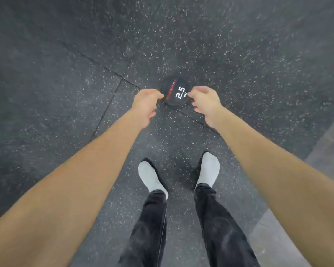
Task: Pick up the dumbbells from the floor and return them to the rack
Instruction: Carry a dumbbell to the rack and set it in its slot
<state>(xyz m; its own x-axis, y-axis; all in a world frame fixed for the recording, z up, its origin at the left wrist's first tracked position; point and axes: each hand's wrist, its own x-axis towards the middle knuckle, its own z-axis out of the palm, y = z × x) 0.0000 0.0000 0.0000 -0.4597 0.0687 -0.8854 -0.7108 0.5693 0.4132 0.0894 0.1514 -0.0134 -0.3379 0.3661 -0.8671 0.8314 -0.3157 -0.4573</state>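
A black dumbbell (175,91) stands on end on the speckled rubber floor, its round top face marked "2.5 KG" in white with red lettering beside it. The lower head and the handle are hidden under the top head. My left hand (146,105) reaches in from the left, its loosely curled fingertips at the head's left rim. My right hand (204,102) comes in from the right, fingers curved and apart, index tip at the right rim and thumb lower down. Neither hand is wrapped around the dumbbell. No rack is in view.
Dark rubber floor tiles (66,93) with seams meeting next to the dumbbell. My feet in white socks (151,177) (209,170) and black trousers stand just behind it. A lighter grey floor strip (328,147) runs along the right edge.
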